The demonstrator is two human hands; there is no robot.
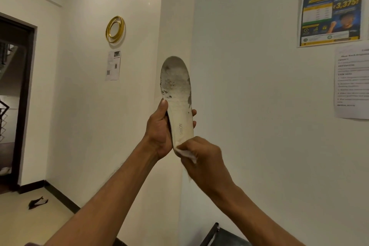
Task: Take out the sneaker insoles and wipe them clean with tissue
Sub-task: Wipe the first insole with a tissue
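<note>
Wall corner [177, 16] stands behind insole [175, 78] (sides open).

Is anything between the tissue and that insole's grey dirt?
Nothing visible: the crumpled white tissue sits at the heel of the worn white insole, its face bare above; the left hand grips only the edges.

The insole [177, 94] stands upright at the centre of the frame. The left hand [159, 130] grips its middle, and the right hand [203, 158] presses the tissue [187, 154] on its lower end. On the wall behind, a poster [331, 8] hangs upper right and a ring [115, 29] upper left of centre.
</note>
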